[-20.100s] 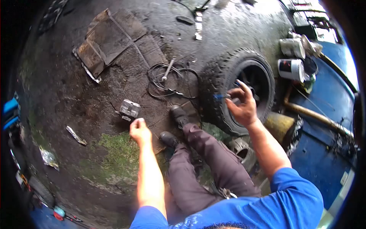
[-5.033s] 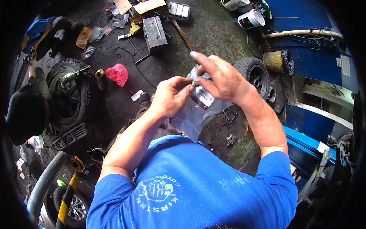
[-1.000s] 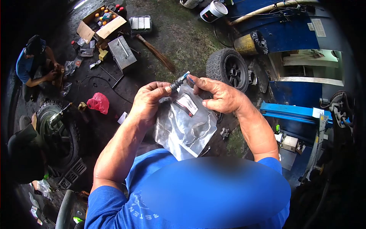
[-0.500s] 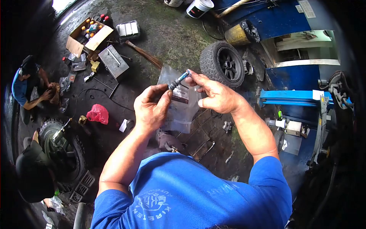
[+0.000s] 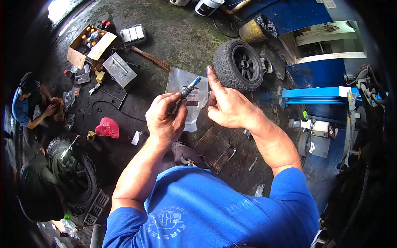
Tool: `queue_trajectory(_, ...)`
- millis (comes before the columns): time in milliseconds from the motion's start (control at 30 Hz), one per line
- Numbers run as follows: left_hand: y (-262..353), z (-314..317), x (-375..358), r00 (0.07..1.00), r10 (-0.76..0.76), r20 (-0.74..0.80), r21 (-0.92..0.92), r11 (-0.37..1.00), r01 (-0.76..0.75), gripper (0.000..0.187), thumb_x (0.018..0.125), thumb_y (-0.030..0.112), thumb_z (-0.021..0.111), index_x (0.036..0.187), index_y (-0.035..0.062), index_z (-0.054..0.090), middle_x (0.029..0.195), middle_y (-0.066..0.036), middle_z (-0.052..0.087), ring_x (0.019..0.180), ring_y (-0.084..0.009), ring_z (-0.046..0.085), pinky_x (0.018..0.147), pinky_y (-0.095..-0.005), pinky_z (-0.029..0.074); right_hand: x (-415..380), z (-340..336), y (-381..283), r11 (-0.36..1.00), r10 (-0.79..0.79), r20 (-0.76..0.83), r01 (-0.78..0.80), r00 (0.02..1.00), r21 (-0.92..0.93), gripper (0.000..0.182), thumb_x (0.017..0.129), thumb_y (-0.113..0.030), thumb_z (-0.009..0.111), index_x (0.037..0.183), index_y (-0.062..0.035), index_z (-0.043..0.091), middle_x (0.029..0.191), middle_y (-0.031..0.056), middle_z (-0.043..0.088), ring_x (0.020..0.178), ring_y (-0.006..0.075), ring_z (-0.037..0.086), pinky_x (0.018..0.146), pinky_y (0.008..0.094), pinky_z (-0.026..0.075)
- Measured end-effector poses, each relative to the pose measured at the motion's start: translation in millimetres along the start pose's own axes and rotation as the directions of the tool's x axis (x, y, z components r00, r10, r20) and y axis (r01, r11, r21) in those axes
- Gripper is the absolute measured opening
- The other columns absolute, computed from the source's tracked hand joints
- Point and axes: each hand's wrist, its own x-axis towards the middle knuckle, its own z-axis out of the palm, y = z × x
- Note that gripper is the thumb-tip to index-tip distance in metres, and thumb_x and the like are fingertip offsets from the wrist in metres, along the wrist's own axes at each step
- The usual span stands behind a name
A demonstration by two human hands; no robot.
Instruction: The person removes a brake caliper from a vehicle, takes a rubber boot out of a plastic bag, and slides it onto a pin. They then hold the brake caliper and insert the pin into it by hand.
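Note:
My left hand [image 5: 167, 118] is closed around the lower end of a bolt-like metal pin with a dark ribbed rubber boot [image 5: 186, 91]. The pin's upper end [image 5: 193, 82] points up to the right, smeared with bluish grease. A clear plastic bag [image 5: 175, 78] with a dark printed label shows behind that hand; whether the fingers grip it too is hidden. To the right, apart from the pin, my right hand [image 5: 231, 105] holds nothing. Its index finger is stretched upward with a bluish smear at the tip, while the other fingers curl in.
Beyond my hands lie a wheel with tyre [image 5: 239, 65], a broom [image 5: 153, 59], a metal toolbox [image 5: 120, 69] and an opened carton of bottles [image 5: 103, 45]. A pink bag [image 5: 107, 127] is left. One person [image 5: 29, 103] crouches far left; another [image 5: 39, 186] is beside a wheel [image 5: 74, 173].
My right hand has come away from the pin's greased end, its index finger now raised. The pin stays in my left hand. The view has shifted slightly.

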Motion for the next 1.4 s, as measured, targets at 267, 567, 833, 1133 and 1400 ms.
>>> queue_trajectory(267,4.4,-1.4,2.6,0.999,0.045,0.003,0.046,0.998,-0.045,0.023,0.073,-0.001,0.074,0.094,0.0013,0.065,0.09,-0.013,0.067,0.076,-0.0239,0.068,0.066,-0.0299,0.054,6.6,1.9,-10.0,0.993,-0.037,-0.005,0.036,0.999,-0.109,0.096,0.072,-0.013,0.055,0.147,0.0082,-0.002,0.08,0.0318,0.062,0.076,0.0467,0.063,0.074,0.0514,0.052)
queue_trajectory(567,3.6,0.5,3.3,0.997,0.071,-0.015,0.086,0.994,-0.069,0.023,0.072,0.0,0.074,0.093,0.0024,0.065,0.088,-0.013,0.067,0.075,-0.0263,0.068,0.067,-0.0319,0.054,3.5,2.5,-10.5,0.982,-0.042,-0.039,0.034,0.998,-0.187,0.092,0.073,-0.012,0.058,0.147,0.0085,0.008,0.076,0.0269,0.062,0.073,0.0435,0.063,0.072,0.0507,0.051)
queue_trajectory(833,5.8,2.9,4.0,0.998,0.047,0.034,0.08,0.996,-0.049,0.02,0.076,-0.003,0.072,0.095,-0.0002,0.065,0.09,-0.013,0.067,0.078,-0.0209,0.068,0.069,-0.0284,0.054,-6.5,2.3,-11.3,0.973,-0.083,-0.088,0.062,0.993,-0.221,0.086,0.074,-0.013,0.059,0.146,0.0101,0.016,0.079,0.028,0.062,0.073,0.0442,0.063,0.071,0.0514,0.052)
queue_trajectory(1133,5.8,15.1,4.7,0.993,0.07,0.089,0.167,0.982,-0.085,0.019,0.076,-0.001,0.073,0.094,0.0002,0.066,0.09,-0.014,0.067,0.076,-0.0211,0.069,0.068,-0.0281,0.054,-27.6,5.2,-1.9,0.898,-0.144,-0.167,0.058,0.975,-0.437,0.076,0.073,-0.012,0.064,0.142,0.0052,0.035,0.084,0.0167,0.062,0.077,0.0321,0.062,0.072,0.0431,0.05)
queue_trajectory(1400,17.6,32.6,9.5,0.971,-0.063,0.23,0.22,0.975,0.011,0.018,0.076,0.004,0.072,0.092,-0.0002,0.068,0.084,-0.015,0.068,0.073,-0.0234,0.069,0.067,-0.0301,0.054,-44.6,3.0,-3.4,0.618,-0.182,-0.157,-0.011,0.971,-0.786,0.059,0.083,-0.016,0.055,0.14,-0.0033,0.045,0.082,0.0068,0.062,0.075,0.0205,0.06,0.066,0.0357,0.043)
